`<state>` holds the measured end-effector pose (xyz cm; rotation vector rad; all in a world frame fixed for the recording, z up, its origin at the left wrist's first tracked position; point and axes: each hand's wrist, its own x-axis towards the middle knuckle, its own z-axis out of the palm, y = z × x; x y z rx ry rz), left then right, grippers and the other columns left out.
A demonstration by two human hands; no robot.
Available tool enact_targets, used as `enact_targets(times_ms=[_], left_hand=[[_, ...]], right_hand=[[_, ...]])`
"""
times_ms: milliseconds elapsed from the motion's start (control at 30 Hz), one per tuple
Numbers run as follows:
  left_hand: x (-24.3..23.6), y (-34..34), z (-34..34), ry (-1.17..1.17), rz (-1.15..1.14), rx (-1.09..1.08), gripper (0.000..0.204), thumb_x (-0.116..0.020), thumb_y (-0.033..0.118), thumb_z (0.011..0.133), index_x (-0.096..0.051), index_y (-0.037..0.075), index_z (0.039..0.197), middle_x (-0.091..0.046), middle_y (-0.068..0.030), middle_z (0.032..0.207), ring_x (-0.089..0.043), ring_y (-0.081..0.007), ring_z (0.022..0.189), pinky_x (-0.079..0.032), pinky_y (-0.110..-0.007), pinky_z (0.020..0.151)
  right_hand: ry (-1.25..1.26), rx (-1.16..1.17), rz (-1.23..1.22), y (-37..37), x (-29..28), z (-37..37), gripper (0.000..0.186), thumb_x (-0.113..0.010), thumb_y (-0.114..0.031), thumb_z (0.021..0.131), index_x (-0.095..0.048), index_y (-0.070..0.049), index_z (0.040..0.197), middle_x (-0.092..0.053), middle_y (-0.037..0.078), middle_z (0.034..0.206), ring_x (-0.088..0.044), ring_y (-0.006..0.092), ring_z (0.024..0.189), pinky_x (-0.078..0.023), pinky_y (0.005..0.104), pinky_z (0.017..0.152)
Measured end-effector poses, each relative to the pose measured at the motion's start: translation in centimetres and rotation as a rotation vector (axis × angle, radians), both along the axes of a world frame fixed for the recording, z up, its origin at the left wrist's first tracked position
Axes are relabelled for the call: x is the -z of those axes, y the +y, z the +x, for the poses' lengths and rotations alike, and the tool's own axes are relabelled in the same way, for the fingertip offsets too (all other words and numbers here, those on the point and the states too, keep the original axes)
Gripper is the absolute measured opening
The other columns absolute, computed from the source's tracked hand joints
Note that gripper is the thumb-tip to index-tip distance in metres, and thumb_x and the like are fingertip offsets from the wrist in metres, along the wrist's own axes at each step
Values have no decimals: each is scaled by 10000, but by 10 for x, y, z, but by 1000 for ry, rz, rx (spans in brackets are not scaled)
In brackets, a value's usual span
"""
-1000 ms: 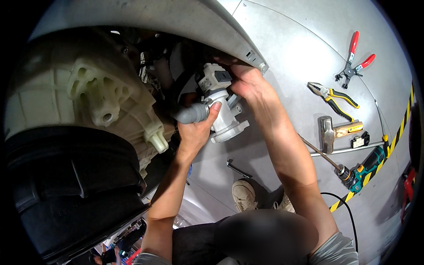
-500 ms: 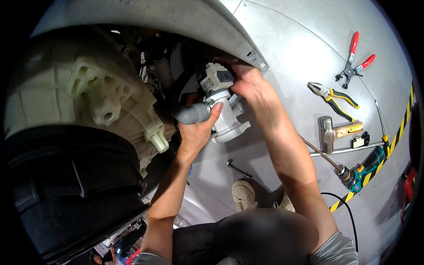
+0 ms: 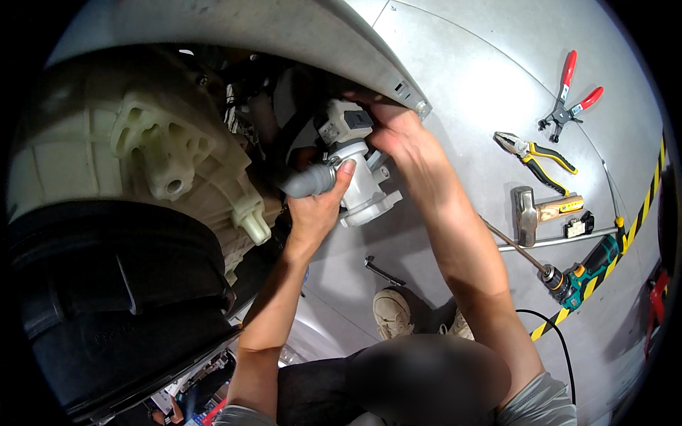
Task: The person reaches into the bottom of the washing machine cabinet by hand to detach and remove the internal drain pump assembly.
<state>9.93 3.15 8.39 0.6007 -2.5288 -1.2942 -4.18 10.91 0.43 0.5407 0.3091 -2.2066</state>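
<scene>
My left hand [image 3: 316, 209] grips a pump assembly [image 3: 362, 192] of white plastic at its grey corrugged hose [image 3: 302, 183], the thumb over the metal clamp [image 3: 329, 168]. On top of the pump is a boxy connector housing [image 3: 344, 122] with a dark insert. Just right of it, my right hand [image 3: 398, 131] reaches under the curved grey metal panel [image 3: 305, 25]; its fingertips are hidden behind the pump and panel. Left of the pump is a large cream plastic housing [image 3: 85, 149], with a black rubber part [image 3: 114, 277] below it.
On the grey floor [image 3: 469, 78] to the right lie red-handled pliers [image 3: 561, 113], yellow-black pliers [image 3: 533, 156], a hammer [image 3: 526, 216], a drill [image 3: 590, 270], a rod [image 3: 518, 245], a small electrical part [image 3: 579, 225] and a hazard-striped edge [image 3: 643, 213]. A black tool [image 3: 383, 271] lies above my shoes [image 3: 393, 312].
The pump and the left thumb have shifted very slightly upward and left since half a second ago. Both forearms are in nearly the same place.
</scene>
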Motion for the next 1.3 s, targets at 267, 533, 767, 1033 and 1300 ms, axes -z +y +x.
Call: enact_targets(times_ms=[267,533,767,1033,1300], left_hand=[[-1,2,-4,-19,35,5,257,-776,141,818,-614,-30,921,-641,-59,834,-583,-166,725,-484,-305,681],[8,-6,1,29,-75,132,352,-817,171,771,-584,-19,952,-592,-85,819,-564,-192,711,-469,-317,642],[11,-7,-1,91,-213,182,360,-819,175,771,-572,-16,949,-581,-81,806,-556,-198,703,-464,-325,636],[-2,1,-4,87,-37,64,275,-778,146,821,-599,-19,948,-622,-59,835,-580,-168,741,-484,-313,673],[3,-6,-2,1,0,104,305,-784,138,809,-594,-14,991,-628,-62,870,-594,-180,769,-492,-308,709]], right_hand=[[-98,89,-68,-1,4,5,113,-583,-51,902,-633,-30,1002,-666,129,949,-640,250,831,-553,400,782],[-76,54,1,5,-15,13,94,-597,-40,902,-627,-18,989,-670,114,931,-642,232,821,-550,378,764],[-15,81,-2,9,-17,12,119,-613,-48,894,-621,-9,1006,-662,127,953,-638,240,862,-542,379,794],[-30,32,-166,9,-5,11,141,-579,-62,916,-597,5,1038,-646,159,968,-635,268,905,-542,419,838],[-69,41,-179,8,-2,6,121,-560,-87,930,-601,-16,1019,-642,148,958,-625,271,859,-542,428,794]])
